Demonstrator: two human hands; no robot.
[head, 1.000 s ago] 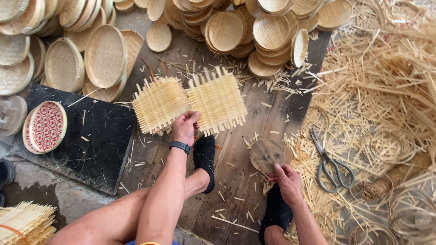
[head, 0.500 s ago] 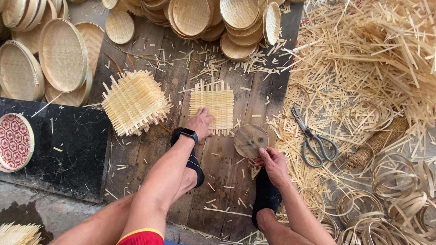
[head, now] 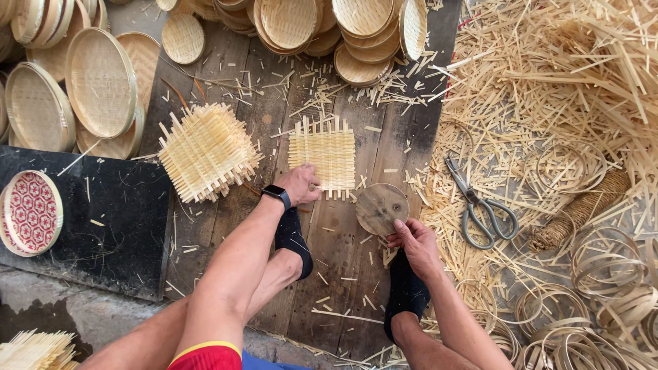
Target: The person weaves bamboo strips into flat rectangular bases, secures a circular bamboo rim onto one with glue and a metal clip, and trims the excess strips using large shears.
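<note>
Seen from the head camera looking straight down, a person sits over rough wooden floor planks [head: 343,274] with both feet in black socks. The left hand [head: 299,183], a dark watch at its wrist, presses flat with spread fingers on the lower left corner of a small square woven mat [head: 332,152] of pale bamboo strips, which lies flat on the planks in the middle of the view. The right hand [head: 415,241] pinches the lower edge of a round wooden disc [head: 381,207], which sits just beside the mat's lower right corner. A thicker stack of mats [head: 205,152] with bristling loose ends lies to the left, apart from the hands. Grey scissors [head: 480,205] rest on a heap of straw-coloured offcuts [head: 569,82] to the right, near thin coiled bamboo hoops [head: 603,267]. Shallow round woven trays [head: 103,82] pile along the top. The mat's loose strip ends look springy and sharp; if the pressing hand lifts, the weave could probably slip apart, and the splinters could prick bare fingers.
</note>
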